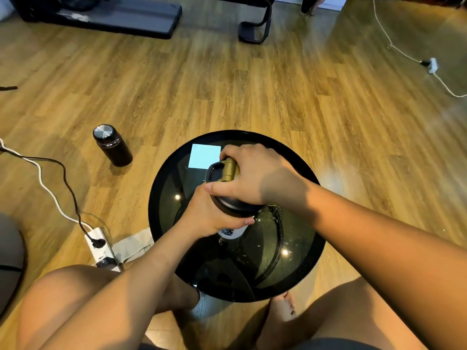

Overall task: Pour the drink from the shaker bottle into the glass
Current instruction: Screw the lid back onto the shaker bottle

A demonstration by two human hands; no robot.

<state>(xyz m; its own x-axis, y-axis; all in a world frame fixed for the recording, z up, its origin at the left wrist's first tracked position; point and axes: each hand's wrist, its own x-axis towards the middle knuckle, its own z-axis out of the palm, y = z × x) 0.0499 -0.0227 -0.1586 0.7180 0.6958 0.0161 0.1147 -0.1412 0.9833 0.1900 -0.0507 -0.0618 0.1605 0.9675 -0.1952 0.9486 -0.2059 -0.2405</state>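
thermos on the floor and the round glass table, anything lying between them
Nothing: in the head view the strip between the dark thermos and the table's black rim is bare wooden floor. The power strip lies nearer the person.

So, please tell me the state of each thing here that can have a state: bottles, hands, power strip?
shaker bottle: upright over the glass table, lid on
left hand: closed around the bottle body
right hand: gripping the lid from above
gold cap: cannot tell whether open or shut
black flask: on the floor, lid on
power strip: one plug in it
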